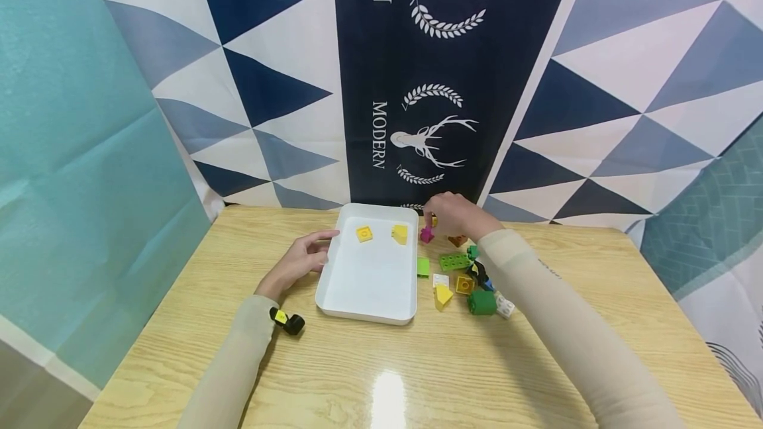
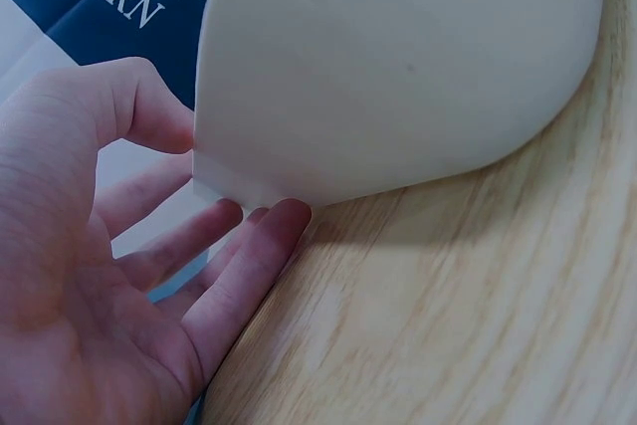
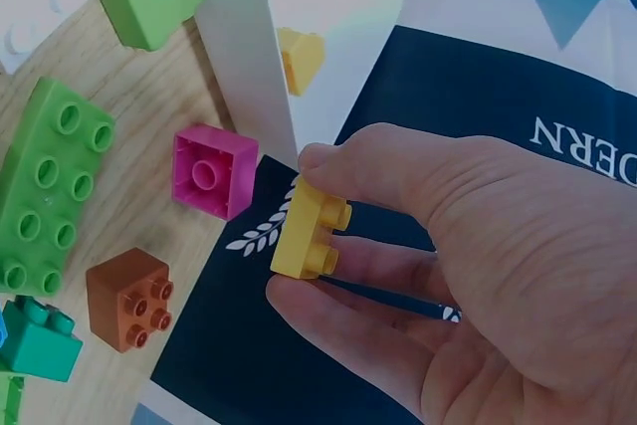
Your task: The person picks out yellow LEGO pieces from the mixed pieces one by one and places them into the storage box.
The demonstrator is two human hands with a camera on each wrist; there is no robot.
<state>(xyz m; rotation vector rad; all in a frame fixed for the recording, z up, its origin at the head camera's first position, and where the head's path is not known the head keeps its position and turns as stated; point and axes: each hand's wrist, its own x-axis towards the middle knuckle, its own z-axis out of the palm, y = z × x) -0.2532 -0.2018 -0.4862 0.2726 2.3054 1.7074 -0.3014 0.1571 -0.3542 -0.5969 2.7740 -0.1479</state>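
Sorting step in hand: your right hand (image 3: 468, 276) pinches a yellow brick (image 3: 309, 231) between thumb and fingertips, lifted clear of the wooden table (image 1: 536, 363) at the far right corner of the white tray (image 1: 366, 313), near the centre of the head view. Your left hand (image 1: 301, 260) lies with fingers relaxed and nearly straight, fingertips (image 2: 284, 221) touching the tray's left wall and gripping nothing. Two yellow pieces (image 1: 381, 233) already lie at the tray's far end, so the pick looks done and the carry not yet made. By this judgement, the next move calls for bringing the brick over the tray wall without nudging the magenta brick (image 3: 212, 172) just beside it, while the left hand steadies the tray. Legible writing: the backdrop banner (image 1: 453, 71) reads "MODERN" at centre and "ERN" at the upper edge; the bricks show no readable marks.
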